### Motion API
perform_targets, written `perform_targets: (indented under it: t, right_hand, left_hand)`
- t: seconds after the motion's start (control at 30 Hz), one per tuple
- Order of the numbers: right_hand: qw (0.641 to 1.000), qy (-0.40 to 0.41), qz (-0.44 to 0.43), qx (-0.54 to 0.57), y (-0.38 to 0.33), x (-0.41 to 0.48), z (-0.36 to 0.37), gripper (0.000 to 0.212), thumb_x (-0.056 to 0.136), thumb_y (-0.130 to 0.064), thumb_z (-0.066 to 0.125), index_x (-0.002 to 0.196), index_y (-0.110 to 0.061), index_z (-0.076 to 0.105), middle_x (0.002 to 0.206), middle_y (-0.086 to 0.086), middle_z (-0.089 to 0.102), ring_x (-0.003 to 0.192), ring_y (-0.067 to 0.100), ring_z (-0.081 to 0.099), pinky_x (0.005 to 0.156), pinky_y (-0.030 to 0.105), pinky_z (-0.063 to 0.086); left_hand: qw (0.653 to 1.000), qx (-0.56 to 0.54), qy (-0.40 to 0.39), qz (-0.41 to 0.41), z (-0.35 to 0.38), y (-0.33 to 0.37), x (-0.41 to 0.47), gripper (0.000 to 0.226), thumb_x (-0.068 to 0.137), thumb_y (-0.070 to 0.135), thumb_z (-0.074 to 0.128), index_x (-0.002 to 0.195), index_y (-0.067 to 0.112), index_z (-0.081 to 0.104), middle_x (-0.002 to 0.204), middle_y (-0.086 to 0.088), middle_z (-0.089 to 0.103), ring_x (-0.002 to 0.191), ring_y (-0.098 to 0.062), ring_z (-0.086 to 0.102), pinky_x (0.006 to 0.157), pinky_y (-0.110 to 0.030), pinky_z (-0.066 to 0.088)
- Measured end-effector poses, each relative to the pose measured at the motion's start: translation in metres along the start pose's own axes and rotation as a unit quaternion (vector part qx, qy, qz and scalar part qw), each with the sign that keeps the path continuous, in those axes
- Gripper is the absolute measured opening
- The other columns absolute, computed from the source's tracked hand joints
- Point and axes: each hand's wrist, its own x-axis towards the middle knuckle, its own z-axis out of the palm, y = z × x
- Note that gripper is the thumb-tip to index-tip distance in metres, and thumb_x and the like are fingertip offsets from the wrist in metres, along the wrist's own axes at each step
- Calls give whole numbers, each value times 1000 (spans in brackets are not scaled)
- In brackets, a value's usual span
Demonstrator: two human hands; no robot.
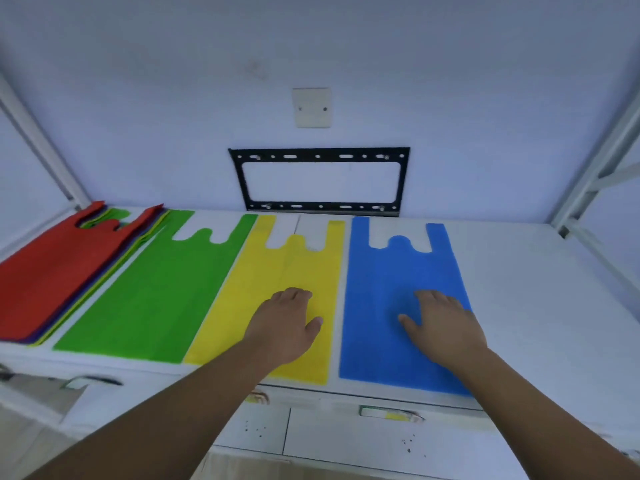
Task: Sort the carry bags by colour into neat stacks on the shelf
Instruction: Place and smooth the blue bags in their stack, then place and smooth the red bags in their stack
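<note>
On the shelf [536, 289], the yellow bag [287, 265] and blue bag [391, 271] lie flat, lengthwise, handles toward 12 o'clock. The left hand [287, 323] rests on the yellow bag, fingers together; the right hand [443, 323] on the blue bag, fingers slightly spread.

We're seeing two bare arms here, and that's all of the person we get. The left forearm [173, 410] is uncovered from the picture's lower edge up to the wrist, and the right forearm [540, 403] likewise. The left hand [287, 323] is bare, with a short, pale thumbnail. The right hand [446, 327] is bare too, its knuckles faintly showing. Finer detail is too soft for us to tell.
</note>
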Motion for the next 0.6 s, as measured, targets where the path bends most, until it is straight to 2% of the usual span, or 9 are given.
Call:
perform_targets:
  t: [0.23, 0.4, 0.6]
  right_hand:
    - [994, -21, -106, 1, -120, 20, 12, 65, 95, -58, 40, 147, -19, 37, 149, 1, 44, 134, 24, 42, 104, 44, 43]
    - [982, -20, -188, -11, -238, 22, 29, 60, 94, -56, 43, 144, -21, 42, 144, 0, 49, 130, 24, 46, 99, 43, 47]
    - [967, -25, -254, 1, -386, 11, 45, 59, 94, -57, 45, 139, -18, 47, 140, 3, 55, 127, 25, 50, 100, 42, 46]
  left_hand:
    - [995, -42, 44, -75, -21, -111, -52, 54, 99, 49, 44, 146, 21, 43, 150, 2, 44, 136, -20, 42, 110, -39, 40]
    - [983, -52, 82, -157, -36, -221, -117, 51, 97, 47, 46, 140, 19, 50, 142, 0, 52, 129, -20, 50, 106, -38, 44]
    - [965, -79, 104, -227, -55, -343, -182, 44, 98, 47, 49, 135, 24, 54, 139, 7, 52, 129, -15, 46, 100, -36, 47]
